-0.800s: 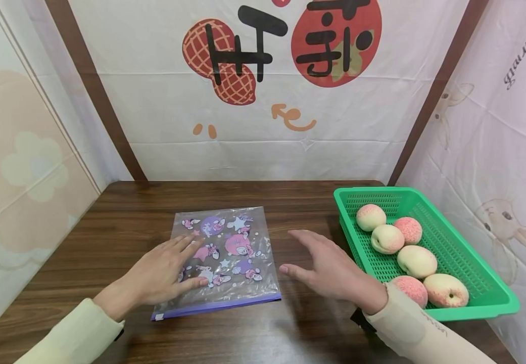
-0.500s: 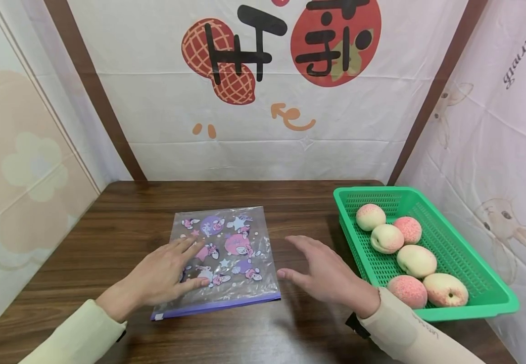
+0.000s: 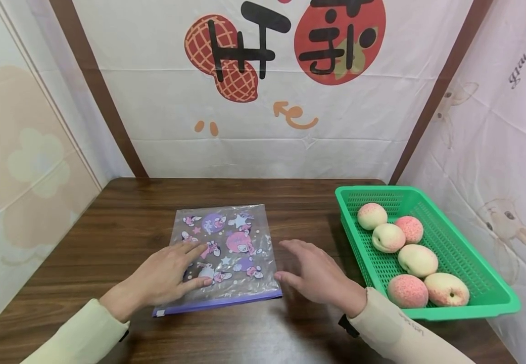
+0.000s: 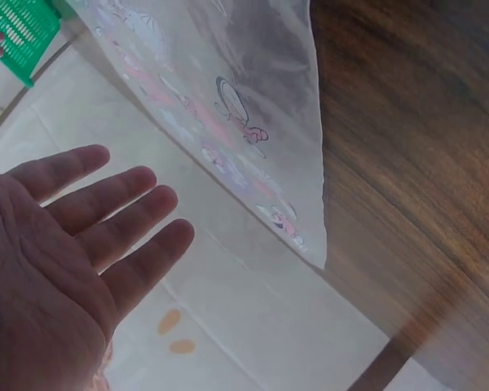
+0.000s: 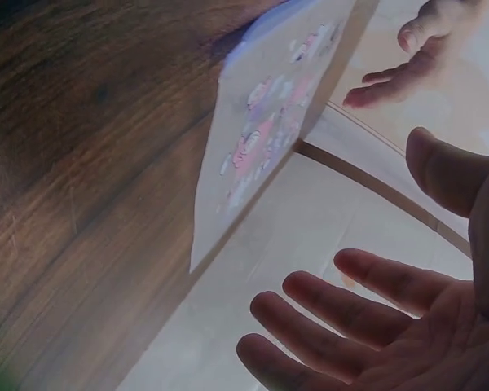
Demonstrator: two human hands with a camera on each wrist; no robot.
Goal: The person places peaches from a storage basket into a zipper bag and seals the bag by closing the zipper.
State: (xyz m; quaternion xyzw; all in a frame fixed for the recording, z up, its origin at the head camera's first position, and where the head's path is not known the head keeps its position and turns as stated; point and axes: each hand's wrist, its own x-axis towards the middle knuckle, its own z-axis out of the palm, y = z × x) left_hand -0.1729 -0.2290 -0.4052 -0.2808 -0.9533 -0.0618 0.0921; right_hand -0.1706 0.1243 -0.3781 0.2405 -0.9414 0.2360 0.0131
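Note:
A clear zip bag printed with pink and purple cartoon figures lies flat on the brown wooden table, its purple zip edge toward me. My left hand is spread, fingers straight, over the bag's left half; contact is unclear. In the left wrist view the left hand's fingers are straight and hold nothing, with the bag beyond them. My right hand hovers palm down just off the bag's right edge. In the right wrist view the right hand's fingers are open beside the bag.
A green plastic basket stands at the table's right side with several pink-white peaches in it. Cloth walls close in the back and both sides. Bare wood lies left of the bag and along the front edge.
My right hand has slid left, closer to the bag's right edge. The left hand has stayed over the bag, almost unmoved.

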